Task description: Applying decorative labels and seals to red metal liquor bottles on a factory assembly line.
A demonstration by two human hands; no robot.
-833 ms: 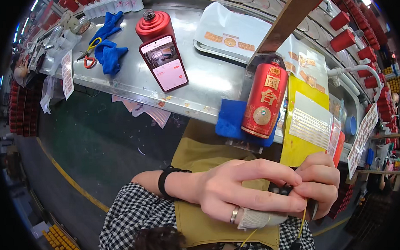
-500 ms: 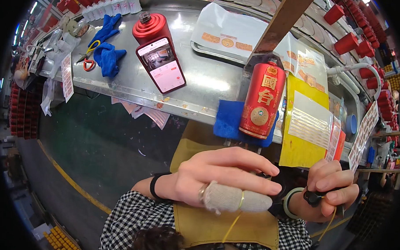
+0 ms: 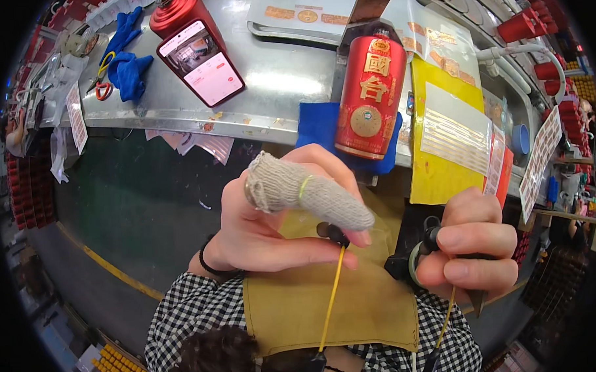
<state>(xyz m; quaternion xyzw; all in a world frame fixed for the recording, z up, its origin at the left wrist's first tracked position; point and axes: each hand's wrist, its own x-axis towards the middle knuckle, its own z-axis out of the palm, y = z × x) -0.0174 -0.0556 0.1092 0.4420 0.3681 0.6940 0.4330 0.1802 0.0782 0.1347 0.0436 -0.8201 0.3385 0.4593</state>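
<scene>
My left hand (image 3: pixel 282 213), with a grey knit sleeve (image 3: pixel 311 191) on one finger, pinches a small black earbud (image 3: pixel 333 233) between thumb and fingertips. A yellow cord (image 3: pixel 333 296) runs down from it. My right hand (image 3: pixel 477 248) is closed on another black earbud (image 3: pixel 431 235), whose yellow cord hangs below. Under that fist juts a dark pointed strip (image 3: pixel 475 302), its kind unclear. Both hands are in front of the tan apron (image 3: pixel 328 309). Beyond them, a red bottle with gold characters (image 3: pixel 371 95) rests on a blue cloth (image 3: pixel 317 129).
On the metal table (image 3: pixel 268 88), a phone (image 3: pixel 202 63) leans against a red bottle (image 3: pixel 180 13). Scissors (image 3: pixel 102 76) and blue cloths (image 3: pixel 130 75) are at left. A yellow folder (image 3: pixel 435 178) with label sheets (image 3: pixel 455 131) is at right, near a blue cup (image 3: pixel 520 138).
My left hand has turned upright and now pinches an earbud with its cord pulled taut. My right hand has shifted slightly left and up. The table has moved up in the view.
</scene>
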